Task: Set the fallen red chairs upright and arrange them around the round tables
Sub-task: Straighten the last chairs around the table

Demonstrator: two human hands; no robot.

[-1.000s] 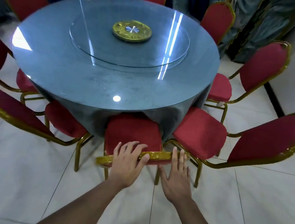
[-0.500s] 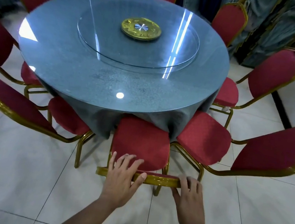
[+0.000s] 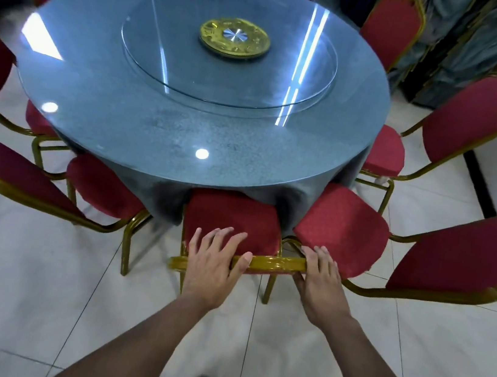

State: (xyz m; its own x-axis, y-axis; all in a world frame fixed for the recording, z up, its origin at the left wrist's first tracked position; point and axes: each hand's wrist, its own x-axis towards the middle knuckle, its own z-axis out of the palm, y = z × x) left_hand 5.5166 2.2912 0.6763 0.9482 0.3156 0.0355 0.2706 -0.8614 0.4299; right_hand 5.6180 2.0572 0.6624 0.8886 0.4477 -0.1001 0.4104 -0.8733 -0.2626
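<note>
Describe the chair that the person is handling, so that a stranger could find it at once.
Find the round table with the gold disc at its centre. The chair stands at the table's near edge, its seat partly under the tablecloth. Unlike its neighbours, both hands are on its gold top rail: the left hand and the right hand.

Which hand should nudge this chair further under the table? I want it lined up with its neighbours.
The right hand: it grips the chair's gold top rail, thumb beneath. The left hand only rests on it, fingers straight over the red seat. Probably both would push straighter.
</note>
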